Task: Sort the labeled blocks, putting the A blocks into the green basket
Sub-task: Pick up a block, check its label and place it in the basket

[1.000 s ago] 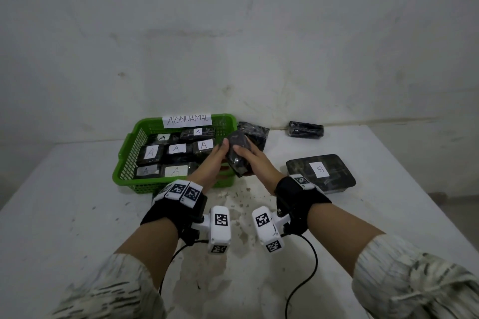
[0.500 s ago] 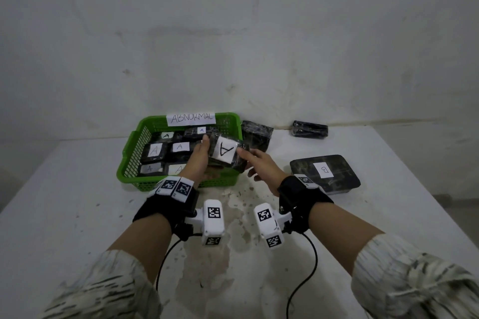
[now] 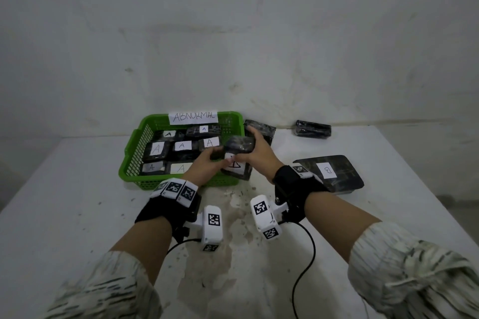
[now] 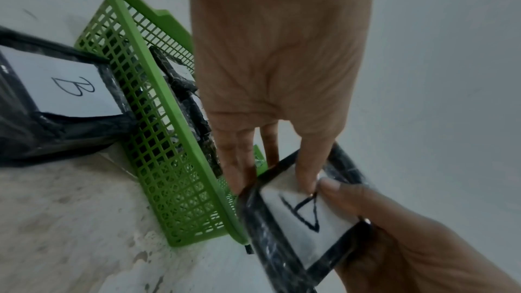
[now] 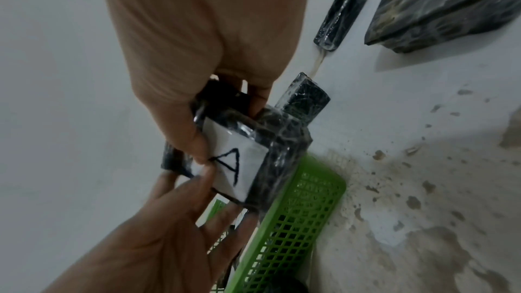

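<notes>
- The left hand (image 3: 206,164) and the right hand (image 3: 255,155) meet on one A block (image 3: 237,160), which is held over the near right corner of the basket (image 3: 132,158).
- The right hand grips the block: in the right wrist view the thumb (image 5: 191,139) presses on the white label and the other fingers are curled behind the block.
- The left hand has nearly straight fingers; the left wrist view shows one fingertip (image 4: 307,179) on the top edge of the label, so it seems to steady the block and not to grip it.
- The block is tilted, with the label turned to the person. Its lower part hangs just outside the right wall of the basket, its upper part over the rim.
- I judge that the move now depends on this: the free place in the basket lies to the left of the block, so the block must go left and down over the rim, with its long axis laid flat.
- The left hand is nearer to the inside of the basket, the right hand is on the outer side.
- Inside the basket lie other A blocks (image 3: 181,146) in rows.
- To the right, on the table (image 3: 64,202), lies a flat B block (image 3: 328,171), well apart from the hands.
</notes>
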Demonstrator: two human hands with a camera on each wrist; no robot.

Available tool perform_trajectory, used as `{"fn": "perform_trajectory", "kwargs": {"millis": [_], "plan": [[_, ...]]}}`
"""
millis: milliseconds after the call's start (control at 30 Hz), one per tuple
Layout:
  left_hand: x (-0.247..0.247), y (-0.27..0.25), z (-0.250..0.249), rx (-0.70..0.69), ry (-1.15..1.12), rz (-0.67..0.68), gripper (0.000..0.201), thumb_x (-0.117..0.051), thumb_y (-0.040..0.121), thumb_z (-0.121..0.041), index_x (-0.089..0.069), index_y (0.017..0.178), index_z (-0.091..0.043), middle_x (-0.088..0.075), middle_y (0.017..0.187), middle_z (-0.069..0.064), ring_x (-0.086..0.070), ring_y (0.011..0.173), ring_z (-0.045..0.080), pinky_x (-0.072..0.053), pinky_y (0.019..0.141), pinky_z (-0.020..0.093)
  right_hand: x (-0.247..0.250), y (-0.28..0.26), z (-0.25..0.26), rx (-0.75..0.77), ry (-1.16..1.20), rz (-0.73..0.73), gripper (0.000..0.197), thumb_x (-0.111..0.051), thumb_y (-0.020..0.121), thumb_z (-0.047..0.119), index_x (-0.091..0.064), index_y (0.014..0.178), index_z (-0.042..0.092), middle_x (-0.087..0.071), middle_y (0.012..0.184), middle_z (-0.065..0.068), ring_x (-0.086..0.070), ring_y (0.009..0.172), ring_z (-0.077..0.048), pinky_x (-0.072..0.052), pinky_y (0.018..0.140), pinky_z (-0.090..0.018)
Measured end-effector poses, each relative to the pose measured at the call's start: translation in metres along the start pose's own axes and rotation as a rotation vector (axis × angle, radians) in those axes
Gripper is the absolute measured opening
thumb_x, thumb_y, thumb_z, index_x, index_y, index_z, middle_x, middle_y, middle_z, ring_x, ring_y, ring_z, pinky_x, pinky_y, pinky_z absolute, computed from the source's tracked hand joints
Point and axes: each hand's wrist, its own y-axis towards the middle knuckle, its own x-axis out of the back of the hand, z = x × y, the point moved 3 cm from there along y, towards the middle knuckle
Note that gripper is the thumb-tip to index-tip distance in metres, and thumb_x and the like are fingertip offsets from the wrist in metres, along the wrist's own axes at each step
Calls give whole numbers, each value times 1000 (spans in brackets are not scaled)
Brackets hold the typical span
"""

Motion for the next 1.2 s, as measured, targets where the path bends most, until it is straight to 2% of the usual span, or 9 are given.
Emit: {"fn": "perform_trajectory", "kwargs": {"millis": [133, 233, 333, 433, 500, 567, 700, 967, 1200], "plan": [[-2, -3, 2, -9, -119, 202, 90, -68, 83, -8, -15, 143, -50, -45, 139, 5, -50, 124, 24, -44, 100, 47, -3, -1, 1, -3, 51, 130, 106, -70, 80, -5, 3, 154, 19, -42, 144, -7, -48, 124, -20, -47, 96, -28], [-5, -7, 5, 82, -344, 163, 74, -57, 88, 1, -28, 142, -40, -46, 138, 9, -54, 118, 33, -51, 88, 54, -4, 0, 0, -1, 118, 144, 104, -67, 83, -4, 3, 154, 24, -34, 152, -11, -37, 138, -23, -45, 98, -32], [-5, -8, 8, 174, -594, 41, 59, -50, 93, -1, -28, 142, -27, -45, 138, 14, -57, 105, 36, -57, 70, 48, -5, 3, -3, 43, 15, -43, 87, -71, 83, 9, -19, 152, 21, -38, 145, -13, -40, 133, -26, -42, 105, -41], [2, -5, 14, 219, -656, -79, 55, -47, 96, -12, -21, 144, -21, -47, 136, 16, -56, 107, 39, -54, 77, 47, -15, 6, -17, -58, -175, -75, 78, -71, 83, 36, -29, 148, 22, -32, 144, -14, -35, 132, -31, -35, 110, -48], [9, -1, 19, 206, -497, -127, 58, -50, 96, -21, -19, 145, -21, -45, 139, 15, -52, 117, 37, -47, 93, 51, -27, 7, -24, -122, -102, -14, 72, -68, 87, 36, -32, 146, 18, -41, 144, -13, -45, 127, -30, -40, 107, -47], [18, 0, 22, 188, -54, -184, 62, -49, 95, -37, -20, 147, -22, -37, 145, 15, -39, 130, 35, -33, 108, 47, -36, 8, -25, -143, -10, -37, 62, -64, 91, 28, -34, 143, 13, -50, 138, -10, -53, 120, -28, -44, 103, -45], [26, -2, 31, 287, 622, -151, 61, -31, 95, -56, -25, 146, -23, -22, 148, 17, -18, 138, 35, -14, 113, 43, -40, 19, -25, -190, -70, -150, 49, -59, 93, 22, -44, 137, 5, -53, 134, -15, -54, 118, -30, -45, 99, -40], [22, 22, 58, 282, 983, 88, 67, -15, 94, -60, -14, 151, -25, -11, 158, 7, 2, 146, 25, 9, 111, 58, -39, 41, -27, -169, -482, -257, 35, -55, 96, 23, -60, 120, -2, -60, 124, -21, -56, 114, -35, -45, 88, -35], [16, 13, 66, 282, 1053, 65, 98, -47, 82, -67, 7, 150, -22, 7, 158, 5, 14, 145, 27, 15, 109, 58, -51, 46, -41, -174, -860, -155, 25, -48, 97, 20, -55, 117, 6, -58, 118, -18, -53, 111, -35, -43, 84, -38]]}}
